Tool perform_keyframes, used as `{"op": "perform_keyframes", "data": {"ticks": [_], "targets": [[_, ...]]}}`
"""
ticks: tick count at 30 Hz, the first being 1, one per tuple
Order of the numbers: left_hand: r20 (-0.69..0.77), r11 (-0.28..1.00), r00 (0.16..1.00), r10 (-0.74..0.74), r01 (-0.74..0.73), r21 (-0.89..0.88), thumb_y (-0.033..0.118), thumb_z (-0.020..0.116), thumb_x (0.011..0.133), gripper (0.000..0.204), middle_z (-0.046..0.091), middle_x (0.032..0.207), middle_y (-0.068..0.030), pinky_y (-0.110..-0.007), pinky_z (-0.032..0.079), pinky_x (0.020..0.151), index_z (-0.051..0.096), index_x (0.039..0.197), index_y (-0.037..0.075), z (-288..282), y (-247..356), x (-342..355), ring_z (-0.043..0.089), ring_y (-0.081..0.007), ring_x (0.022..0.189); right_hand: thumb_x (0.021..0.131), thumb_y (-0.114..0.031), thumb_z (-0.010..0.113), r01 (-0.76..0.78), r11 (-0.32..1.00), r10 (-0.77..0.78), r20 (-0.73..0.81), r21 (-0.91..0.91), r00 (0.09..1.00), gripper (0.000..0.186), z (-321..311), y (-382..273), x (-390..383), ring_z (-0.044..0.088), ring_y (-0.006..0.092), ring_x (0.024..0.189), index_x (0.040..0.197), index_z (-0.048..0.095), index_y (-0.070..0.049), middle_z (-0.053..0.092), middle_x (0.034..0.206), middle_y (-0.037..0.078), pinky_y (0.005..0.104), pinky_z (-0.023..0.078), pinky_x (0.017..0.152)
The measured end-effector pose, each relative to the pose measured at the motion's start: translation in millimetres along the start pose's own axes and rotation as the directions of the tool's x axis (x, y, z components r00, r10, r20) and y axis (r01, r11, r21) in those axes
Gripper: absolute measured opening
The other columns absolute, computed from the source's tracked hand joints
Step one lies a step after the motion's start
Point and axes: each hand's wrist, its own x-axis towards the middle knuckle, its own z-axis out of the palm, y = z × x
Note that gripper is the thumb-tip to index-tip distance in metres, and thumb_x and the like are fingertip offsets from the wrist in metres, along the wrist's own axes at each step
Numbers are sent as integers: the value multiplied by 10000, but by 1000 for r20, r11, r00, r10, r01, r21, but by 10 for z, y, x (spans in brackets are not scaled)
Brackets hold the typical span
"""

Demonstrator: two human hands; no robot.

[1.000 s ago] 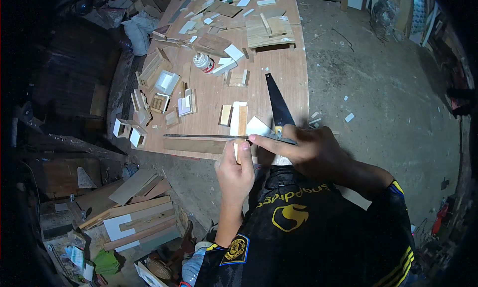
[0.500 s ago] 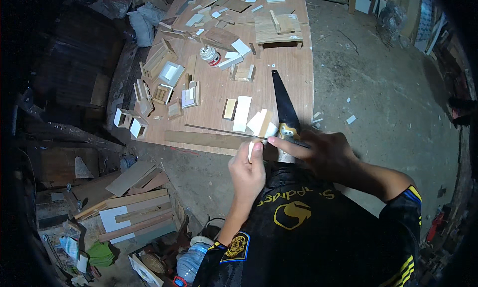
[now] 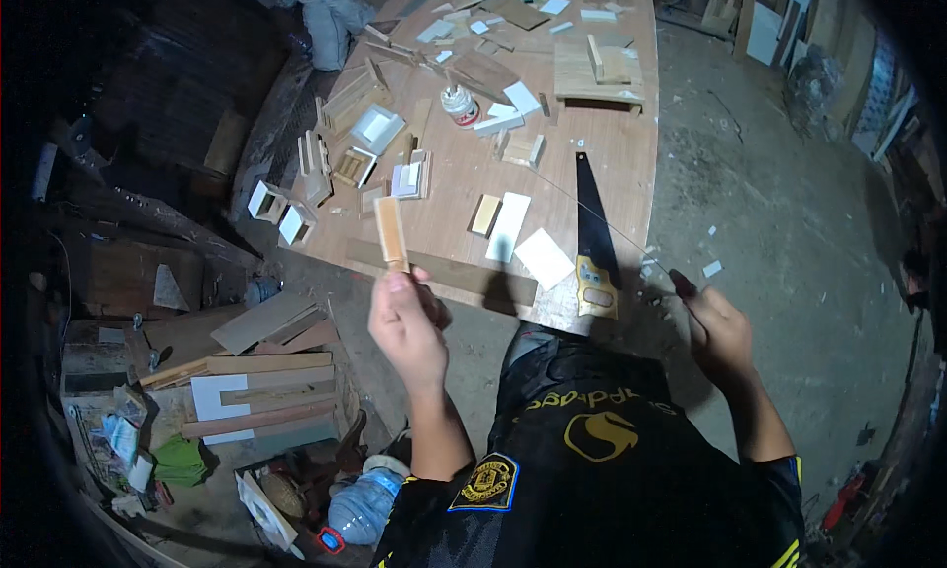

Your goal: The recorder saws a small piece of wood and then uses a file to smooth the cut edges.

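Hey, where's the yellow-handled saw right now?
In the head view, the saw lies right of centre on the table, between the white square piece and the right hand.

Cool white light brightest on the tabletop [image 3: 444, 218], dark shadow near its front edge, blackened corners, fisheye-curved rim

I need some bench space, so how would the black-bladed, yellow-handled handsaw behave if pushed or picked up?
The handsaw lies flat, so it probably slides rather than rolls. Its long, narrow black blade may flex a little. The wide yellow handle likely makes that end heavier.
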Motion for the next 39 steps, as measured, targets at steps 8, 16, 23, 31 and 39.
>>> {"op": "perform_keyframes", "data": {"ticks": [8,16,23,31,39], "targets": [[80,955,980,183,-197,222,320,474,1030,346,384,599,62,-204,254,440,575,986,-8,198,85,-168,316,-23,486,799,24,644,332,935,-311,-158,128,937,473,-247,-798,603,578,176,570,1245,634,-132,551,726,70,319,497,493],[91,891,947,308,-320,323,325,484,1024,359,462,625,43,-192,286,478,587,982,-17,295,153,-299,401,-23,529,742,-5,683,496,867,-495,-34,42,868,708,-187,-1004,824,554,142,542,1345,542,-350,532,707,8,307,508,468],[86,885,946,311,-322,338,320,496,1020,355,468,637,46,-193,306,490,589,1014,-22,249,119,-335,413,-23,552,695,-5,687,527,849,-526,-30,33,850,808,-152,-1009,875,549,156,532,1383,491,-381,512,683,1,311,499,461],[108,943,972,209,-230,243,294,509,1016,325,469,675,50,-188,300,484,556,1113,-13,270,60,-339,399,-20,544,688,-10,689,518,854,-515,-51,49,855,784,-176,-957,847,546,156,524,1367,520,-365,517,679,2,312,476,453],[232,967,972,-38,94,-236,333,391,1050,377,391,675,17,-228,273,458,480,1175,-12,328,87,-337,305,-59,511,718,-21,678,466,885,-466,6,1,885,712,-227,-877,823,478,151,482,1341,564,-346,463,648,2,304,449,439]]}}
